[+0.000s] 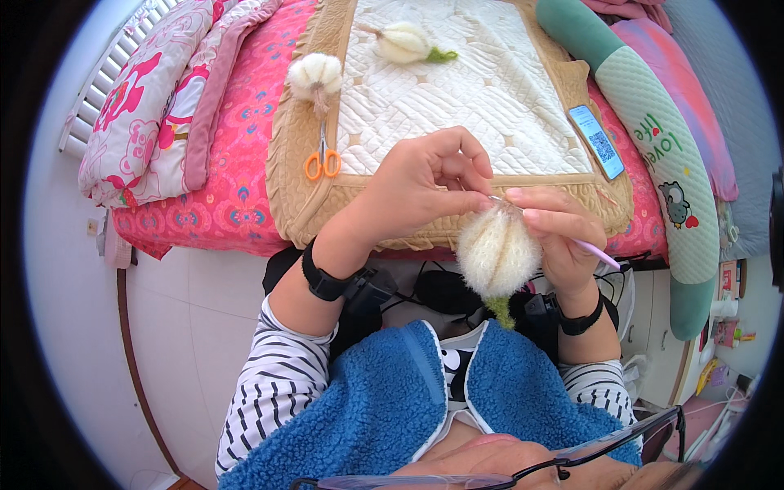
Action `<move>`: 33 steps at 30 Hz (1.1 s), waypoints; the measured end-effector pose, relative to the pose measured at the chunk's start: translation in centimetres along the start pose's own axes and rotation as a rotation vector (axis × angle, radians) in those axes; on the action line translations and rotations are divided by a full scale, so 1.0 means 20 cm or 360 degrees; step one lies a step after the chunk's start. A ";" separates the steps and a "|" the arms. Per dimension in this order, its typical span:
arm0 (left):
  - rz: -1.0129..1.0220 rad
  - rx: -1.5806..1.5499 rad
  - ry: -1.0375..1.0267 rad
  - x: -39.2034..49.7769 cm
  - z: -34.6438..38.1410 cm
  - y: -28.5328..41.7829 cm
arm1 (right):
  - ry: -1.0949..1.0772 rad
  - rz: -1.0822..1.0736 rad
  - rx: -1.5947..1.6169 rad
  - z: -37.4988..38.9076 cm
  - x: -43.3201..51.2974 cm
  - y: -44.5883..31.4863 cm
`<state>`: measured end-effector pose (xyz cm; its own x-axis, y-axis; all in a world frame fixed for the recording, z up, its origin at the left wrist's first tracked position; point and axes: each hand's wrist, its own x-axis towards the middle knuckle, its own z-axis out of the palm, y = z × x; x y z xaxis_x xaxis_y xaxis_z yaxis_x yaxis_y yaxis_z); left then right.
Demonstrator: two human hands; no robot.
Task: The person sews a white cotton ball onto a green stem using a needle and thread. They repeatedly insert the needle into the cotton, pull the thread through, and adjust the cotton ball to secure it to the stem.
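My right hand point(560, 229) holds a crochet hook with a lilac handle point(595, 253). The hook's metal end lies across the brown tip of a fuzzy cream crocheted bulb point(499, 251), ribbed with brown lines. My left hand point(441, 177) pinches at that brown tip, close to the hook's point; the exact stitch under the fingers is hidden. The bulb hangs below both hands with its green stem point(502, 311) pointing down towards my chest. On the quilted mat lie a second cream bulb point(404, 43) with a green stem and a third cream bulb point(315, 75) with brown strands.
Scissors with orange handles point(323, 164) lie on the tan border of the quilted mat point(429, 122). A phone point(596, 142) with a lit screen rests at its right edge. A long green bolster point(664, 147) flanks the bed's right side, a folded quilt point(153, 104) the left.
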<state>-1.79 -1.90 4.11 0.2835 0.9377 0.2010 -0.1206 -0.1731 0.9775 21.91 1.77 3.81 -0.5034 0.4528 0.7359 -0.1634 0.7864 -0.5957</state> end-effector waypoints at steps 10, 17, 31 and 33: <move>0.0041 0.0045 0.0059 0.01 0.00 0.00 | 0.0028 0.0059 0.0020 0.00 0.00 0.00; 0.0025 0.0101 0.0033 0.00 0.01 0.00 | 0.0072 0.0078 0.0094 0.01 -0.02 0.01; 0.0153 0.0171 0.0077 0.00 0.02 0.00 | 0.0212 0.0280 0.0319 0.02 -0.06 0.04; 0.0148 0.0164 0.0072 0.00 0.02 0.01 | 0.0247 0.0282 0.0302 0.02 -0.06 0.03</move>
<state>-1.38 -2.07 4.25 0.2322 0.9283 0.2905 -0.0456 -0.2879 0.9566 22.08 1.51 2.43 -0.4050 0.6463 0.6467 -0.2474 0.6035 -0.7580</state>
